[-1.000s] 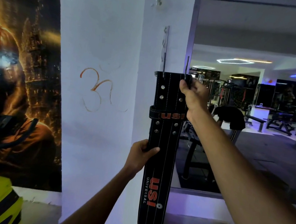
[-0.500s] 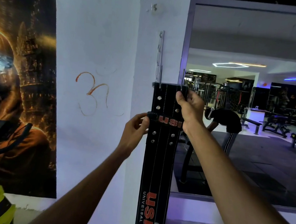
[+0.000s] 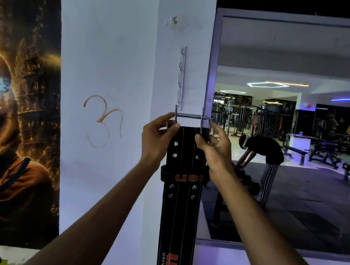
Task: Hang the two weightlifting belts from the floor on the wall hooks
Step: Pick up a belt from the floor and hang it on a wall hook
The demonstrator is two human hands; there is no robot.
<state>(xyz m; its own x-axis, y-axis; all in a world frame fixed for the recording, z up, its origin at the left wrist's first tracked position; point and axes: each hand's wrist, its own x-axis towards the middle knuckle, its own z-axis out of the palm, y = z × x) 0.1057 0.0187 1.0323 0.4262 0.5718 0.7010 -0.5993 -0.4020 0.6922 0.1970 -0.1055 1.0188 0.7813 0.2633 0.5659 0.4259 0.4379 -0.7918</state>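
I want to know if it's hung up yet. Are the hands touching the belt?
Touching. The head view shows the left hand and right hand pinching the belt at its top corners.

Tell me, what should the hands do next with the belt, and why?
Probably lift the belt a bit so its metal buckle catches a peg on the hook rail. Both the left hand and right hand hold the buckle just under that rail.

Black studded belt (image 3: 180, 199) hangs upright against the white pillar, its steel buckle (image 3: 190, 117) just below the hook rack (image 3: 181, 77)
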